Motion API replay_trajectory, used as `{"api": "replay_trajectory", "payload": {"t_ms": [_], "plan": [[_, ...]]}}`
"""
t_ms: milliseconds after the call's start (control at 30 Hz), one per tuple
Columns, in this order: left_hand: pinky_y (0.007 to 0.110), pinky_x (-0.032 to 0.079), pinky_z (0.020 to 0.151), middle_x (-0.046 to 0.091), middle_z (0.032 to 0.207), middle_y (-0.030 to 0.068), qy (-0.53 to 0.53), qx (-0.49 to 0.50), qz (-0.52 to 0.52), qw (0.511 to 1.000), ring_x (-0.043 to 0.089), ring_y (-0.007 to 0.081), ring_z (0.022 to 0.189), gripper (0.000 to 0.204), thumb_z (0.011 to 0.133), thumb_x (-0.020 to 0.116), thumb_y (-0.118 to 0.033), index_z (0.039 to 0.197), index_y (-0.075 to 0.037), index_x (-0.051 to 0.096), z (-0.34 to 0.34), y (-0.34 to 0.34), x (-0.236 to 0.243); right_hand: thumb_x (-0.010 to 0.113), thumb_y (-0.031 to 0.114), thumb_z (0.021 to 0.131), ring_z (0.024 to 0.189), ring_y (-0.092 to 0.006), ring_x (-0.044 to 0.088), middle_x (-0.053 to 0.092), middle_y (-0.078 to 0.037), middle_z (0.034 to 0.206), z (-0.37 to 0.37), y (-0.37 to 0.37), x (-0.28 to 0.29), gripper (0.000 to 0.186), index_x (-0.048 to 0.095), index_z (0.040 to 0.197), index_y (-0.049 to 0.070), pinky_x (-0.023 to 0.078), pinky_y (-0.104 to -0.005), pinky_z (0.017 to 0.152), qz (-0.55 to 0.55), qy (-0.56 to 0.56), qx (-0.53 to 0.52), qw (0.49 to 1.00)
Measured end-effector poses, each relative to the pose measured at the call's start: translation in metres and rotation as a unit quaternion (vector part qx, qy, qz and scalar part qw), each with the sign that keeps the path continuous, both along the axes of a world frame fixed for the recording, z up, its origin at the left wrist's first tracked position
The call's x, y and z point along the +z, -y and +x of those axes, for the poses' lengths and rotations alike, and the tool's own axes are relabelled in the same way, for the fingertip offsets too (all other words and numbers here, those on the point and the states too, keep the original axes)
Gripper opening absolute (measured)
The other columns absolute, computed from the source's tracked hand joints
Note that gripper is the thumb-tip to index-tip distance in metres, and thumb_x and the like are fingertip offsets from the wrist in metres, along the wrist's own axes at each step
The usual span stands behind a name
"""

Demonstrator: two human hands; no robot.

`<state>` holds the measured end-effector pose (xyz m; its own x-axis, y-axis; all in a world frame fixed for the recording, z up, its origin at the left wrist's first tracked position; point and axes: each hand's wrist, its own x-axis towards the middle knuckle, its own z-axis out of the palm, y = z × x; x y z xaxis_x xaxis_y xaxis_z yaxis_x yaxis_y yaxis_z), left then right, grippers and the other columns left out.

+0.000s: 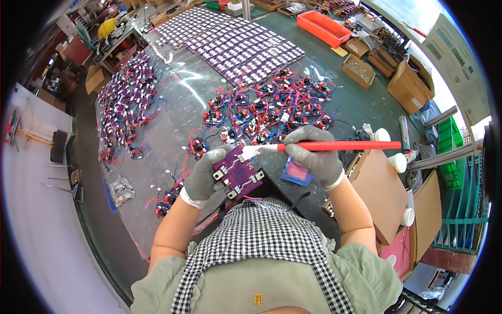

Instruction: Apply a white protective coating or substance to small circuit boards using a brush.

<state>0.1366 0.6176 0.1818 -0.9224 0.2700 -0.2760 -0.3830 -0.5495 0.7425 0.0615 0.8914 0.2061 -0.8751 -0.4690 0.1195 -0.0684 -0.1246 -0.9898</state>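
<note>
A purple circuit board [238,174] with metal terminal tabs is gripped at its left edge by my gloved left hand [203,177]. My right hand [316,159], also in a grey glove, is closed round a brush [361,145] with a long red handle. Its pale bristle end reaches the upper right corner of the board and seems to touch it. Just below my right hand lies a small blue-edged pad with a pink middle [297,171]. Beyond both hands spreads a heap of wired circuit boards [266,104] with red and blue leads.
A second pile of wired boards [128,104] covers the table's left side. Farther back lie rows of panelled boards [235,44]. A red bin [324,29] and cardboard boxes [410,83] line the right edge. A crumpled cloth [122,191] lies at left.
</note>
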Motion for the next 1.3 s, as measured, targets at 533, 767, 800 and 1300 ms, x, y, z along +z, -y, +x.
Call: {"api": "replay_trajectory", "payload": {"t_ms": [533,767,800,1300], "plan": [[0.018,0.039,0.036,0.07,0.078,0.0043,-0.022,0.112,0.011,0.993,0.048,0.0026,0.04,0.057,0.087,0.057,-0.041,0.125,0.001,0.058,-0.004,0.015,-0.015,0.07,0.004,0.084,0.078,-0.0095,0.061,0.067,-0.004,0.085,-0.006,-0.023,-0.027,0.011,0.069,0.093,0.001,0.05,-0.0262,0.071,0.037,0.0,-0.092,0.995],[0.058,0.044,0.106,0.047,0.144,0.0181,-0.096,0.13,0.12,0.98,0.05,0.0365,0.13,0.069,0.092,0.064,-0.043,0.145,-0.006,0.04,-0.012,0.01,-0.036,0.07,0.018,0.08,0.082,-0.0263,0.062,0.07,-0.005,0.088,-0.047,-0.094,-0.137,0.012,0.073,0.09,0.013,0.05,-0.0391,0.078,0.382,-0.288,-0.168,0.862],[0.057,0.043,0.107,0.042,0.149,0.018,-0.101,0.115,0.113,0.982,0.045,0.0368,0.134,0.071,0.093,0.064,-0.041,0.148,-0.008,0.034,-0.014,0.014,-0.048,0.07,0.02,0.079,0.081,-0.0259,0.062,0.069,-0.004,0.086,-0.047,-0.095,-0.15,0.013,0.073,0.091,0.014,0.049,-0.0391,0.077,0.414,-0.326,-0.14,0.838],[0.042,0.042,0.109,0.051,0.139,0.0143,-0.182,0.106,0.055,0.976,0.052,0.0295,0.129,0.076,0.081,0.073,-0.022,0.144,0.0,0.037,-0.036,-0.045,-0.035,0.075,0.011,0.083,0.075,-0.0105,0.062,0.067,-0.005,0.086,0.013,-0.028,-0.068,0.014,0.066,0.091,0.004,0.05,-0.0266,0.067,0.02,-0.089,-0.273,0.958]]}}
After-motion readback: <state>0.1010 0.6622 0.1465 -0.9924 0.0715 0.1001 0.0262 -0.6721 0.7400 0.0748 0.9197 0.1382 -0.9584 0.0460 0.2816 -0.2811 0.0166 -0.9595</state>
